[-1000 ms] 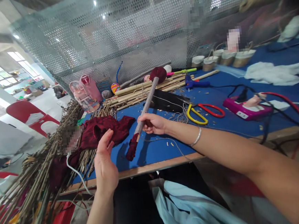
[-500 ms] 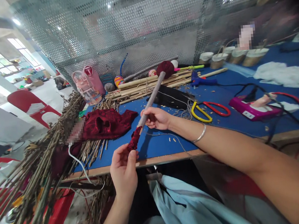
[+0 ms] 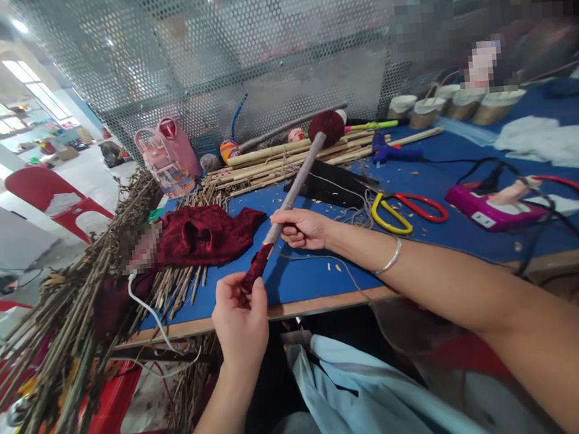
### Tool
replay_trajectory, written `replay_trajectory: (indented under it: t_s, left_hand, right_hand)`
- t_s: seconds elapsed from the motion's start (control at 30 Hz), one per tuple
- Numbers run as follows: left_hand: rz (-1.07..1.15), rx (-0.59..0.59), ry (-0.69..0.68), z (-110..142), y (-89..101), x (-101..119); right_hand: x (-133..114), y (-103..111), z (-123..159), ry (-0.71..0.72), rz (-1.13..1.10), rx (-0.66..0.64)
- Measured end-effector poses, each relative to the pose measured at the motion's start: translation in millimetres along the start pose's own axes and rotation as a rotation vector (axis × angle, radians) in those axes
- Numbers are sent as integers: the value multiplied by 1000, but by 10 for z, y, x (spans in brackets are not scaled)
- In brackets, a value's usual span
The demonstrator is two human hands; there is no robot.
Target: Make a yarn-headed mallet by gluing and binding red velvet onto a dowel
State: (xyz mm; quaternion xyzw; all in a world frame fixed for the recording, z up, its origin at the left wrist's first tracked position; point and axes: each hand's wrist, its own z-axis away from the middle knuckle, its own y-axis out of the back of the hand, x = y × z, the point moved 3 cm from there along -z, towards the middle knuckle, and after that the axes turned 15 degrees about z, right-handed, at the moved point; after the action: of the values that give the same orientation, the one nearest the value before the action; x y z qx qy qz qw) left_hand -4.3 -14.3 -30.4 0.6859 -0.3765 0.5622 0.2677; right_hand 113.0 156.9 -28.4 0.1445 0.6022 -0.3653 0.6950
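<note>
Far left, the dried stalks [image 3: 68, 335], thin and rough, jut past the edge of the blue tabletop [image 3: 302, 284]; being brittle-looking, they could snap or snag a passing arm. Beside them lies crumpled maroon cloth [image 3: 196, 241], soft, with a plush sheen. Next, the left hand [image 3: 241, 311] has its grip pinched closed on the lower end of a dark red wrapping [image 3: 259, 265]; if that pinch slackened, the bunched, fabric-like wrapping might unwind, as no tie shows on it. It sits around the bottom of a grey stick [image 3: 302, 177], straight, round and matte, slanting up over the tabletop. The right hand [image 3: 304, 229] has its grip curled around the stick just above the wrapping; too loose a hold could let the long upper part tip or twist. Further right lie scissors [image 3: 395, 231] with smooth looped handles, then a glossy purple power strip [image 3: 484, 215], whose tangled cords could catch the forearm.
</note>
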Motion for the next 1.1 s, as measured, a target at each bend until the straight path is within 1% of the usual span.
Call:
replay_trajectory:
  t_s: [0.1,0.27,0.4,0.43,0.47,0.5,0.57,0.6,0.63,0.67,0.73,0.8,0.87,0.9,1.03,1.1]
  left_hand:
    - [-50,14,-60,19,-34,-3]
    - [26,-68,-80,74,-14,-8]
    - [19,-123,-207,79,9,4]
    - [31,-121,-204,63,11,4]
    - [69,-115,-152,32,15,-2]
    - [129,-106,-53,-14,20,-10]
    - [263,-125,239,-146,24,-16]
    - [309,-161,381,-227,25,0]
    - [298,-237,473,-317,24,35]
    - [245,-336,536,-411,25,75]
    - [181,-452,593,-591,46,147]
    - [142,-578,619,-708,48,180]
    - [127,-683,647,-748,34,167]
    - [130,-717,662,-747,25,150]
    - [162,-773,709,-706,-24,75]
    - [133,-773,692,-700,-50,55]
  right_hand:
    - [-6,8,9,7,3,5]
    - [-30,18,23,41,-35,-47]
    - [-29,6,35,55,-35,-101]
    - [-26,1,37,55,-34,-112]
    - [-24,-3,38,57,-35,-121]
    - [-21,-6,38,59,-35,-129]
    - [-16,-7,33,60,-32,-141]
    - [-12,-5,28,57,-29,-147]
    - [-7,-1,23,54,-26,-149]
    - [-1,4,17,49,-21,-150]
    - [8,12,7,39,-14,-154]
    - [14,16,4,29,-5,-160]
    - [12,13,8,20,4,-166]
    - [9,11,12,17,7,-167]
    - [-5,3,23,3,20,-160]
    - [-6,2,18,2,26,-157]
